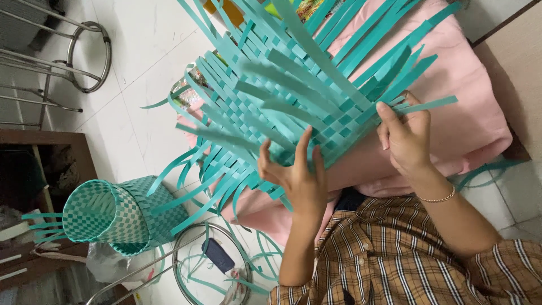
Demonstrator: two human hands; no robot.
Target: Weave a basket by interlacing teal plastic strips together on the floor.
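A floor (pixel 141 34) of large white tiles, brightly and evenly lit, is seen across the upper left of the frame. A chrome stool (pixel 62 53) stands in the upper left corner. Dark wooden furniture (pixel 34 169) is found along the left edge. A pink cushion (pixel 468 107) fills the upper right, with a beige wall (pixel 516 73) and dark trim beside it. A finished teal basket (pixel 116 214) lies at lower left, beside a second chrome stool (pixel 186 262) at the lower centre.
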